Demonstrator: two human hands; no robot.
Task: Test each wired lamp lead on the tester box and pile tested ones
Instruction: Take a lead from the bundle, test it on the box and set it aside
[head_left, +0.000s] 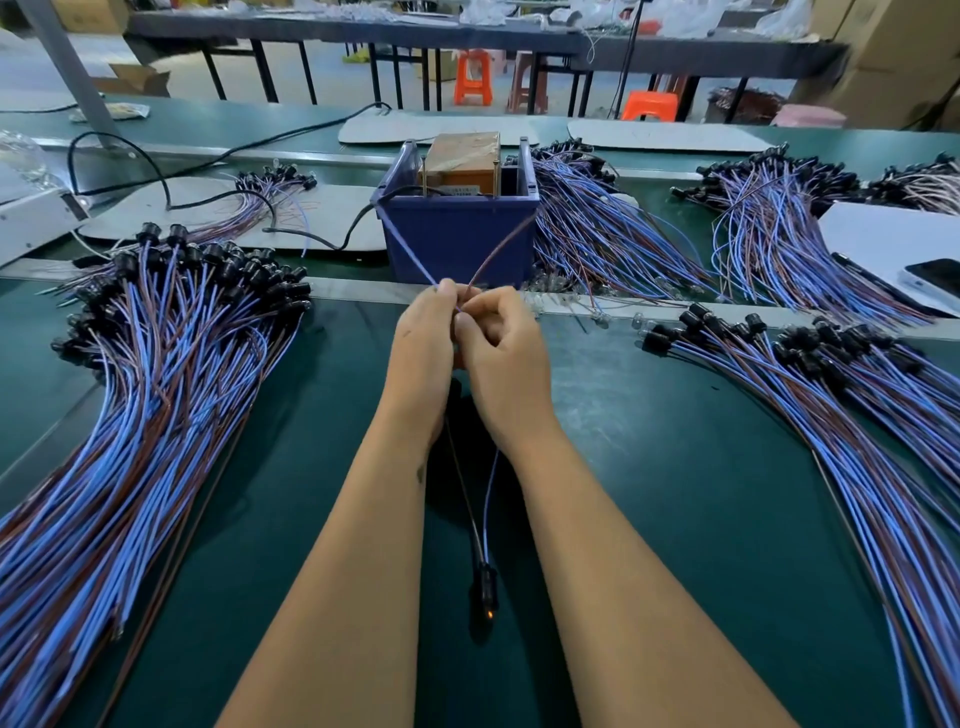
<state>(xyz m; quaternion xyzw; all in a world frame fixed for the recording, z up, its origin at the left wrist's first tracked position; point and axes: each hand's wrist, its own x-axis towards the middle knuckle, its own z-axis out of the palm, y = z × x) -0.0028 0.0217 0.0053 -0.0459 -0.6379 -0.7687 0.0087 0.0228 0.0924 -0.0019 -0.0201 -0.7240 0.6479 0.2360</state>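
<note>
My left hand (423, 343) and my right hand (501, 348) meet in front of the blue tester box (460, 236), each pinching a wire of one lamp lead (485, 499). The blue wire crosses up-left to the box's left side and the brown wire up-right to its right side. The lead hangs down between my forearms to a black lamp socket (484, 590), where a small orange glow shows. A brown block with upright metal pins sits inside the box.
A big pile of blue-and-brown leads (156, 374) lies at the left, another (857, 415) at the right, more bundles behind the box. A phone (935, 278) on a white board sits far right. Black cables run at the back left.
</note>
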